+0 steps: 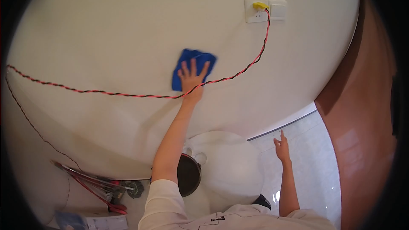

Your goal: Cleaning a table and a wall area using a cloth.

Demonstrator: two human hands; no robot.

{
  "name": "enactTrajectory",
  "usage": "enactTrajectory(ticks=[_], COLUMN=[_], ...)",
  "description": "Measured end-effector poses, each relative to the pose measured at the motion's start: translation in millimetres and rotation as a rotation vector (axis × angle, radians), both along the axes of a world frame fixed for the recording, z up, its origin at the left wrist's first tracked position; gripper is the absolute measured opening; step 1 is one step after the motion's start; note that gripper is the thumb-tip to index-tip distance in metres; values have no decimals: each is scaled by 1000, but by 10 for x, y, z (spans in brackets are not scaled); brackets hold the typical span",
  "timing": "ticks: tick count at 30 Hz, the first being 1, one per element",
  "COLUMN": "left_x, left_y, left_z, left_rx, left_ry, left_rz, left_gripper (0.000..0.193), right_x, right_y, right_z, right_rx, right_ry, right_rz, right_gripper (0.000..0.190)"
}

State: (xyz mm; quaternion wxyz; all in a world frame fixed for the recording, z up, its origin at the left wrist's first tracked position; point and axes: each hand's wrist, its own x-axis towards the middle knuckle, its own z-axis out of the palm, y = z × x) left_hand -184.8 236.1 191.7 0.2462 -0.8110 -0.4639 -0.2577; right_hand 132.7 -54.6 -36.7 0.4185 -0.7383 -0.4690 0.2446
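Observation:
My left hand (191,81) presses a blue cloth (199,58) flat against the white wall (127,38), fingers spread over it. A twisted red-and-black cord (233,76) passes in front of that wrist. It hangs from a yellow plug (261,6) in the wall socket (251,16) and runs off to the left corner. Low on the right, my right hand (281,148) holds nothing; its fingers are apart, with the tiled floor behind it.
Below my left arm stands a round white table (233,163) with a dark round pan (189,175) and a clear glass (200,158). Mops and brooms (96,182) lean at the left, near a white box (107,222). A brown door-like panel (361,134) borders the right.

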Motion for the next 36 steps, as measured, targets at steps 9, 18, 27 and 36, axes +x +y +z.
enactTrajectory(ticks=[9, 18, 27, 36], left_x=[1596, 1409, -773, -2798], left_y=[206, 83, -223, -382], left_z=[99, 180, 169, -492], left_rx=[-44, -73, 2, 37], left_ry=[272, 237, 127, -292], left_rz=[-482, -540, 7, 442], left_gripper=[73, 58, 49, 54], right_x=[-215, 10, -356, -641], right_y=[119, 118, 232, 134], right_z=[-52, -65, 300, 483], right_rx=[-102, -136, -78, -77], right_ry=[205, 138, 74, 32], right_rz=[15, -24, 44, 101], right_gripper=[69, 64, 66, 67])
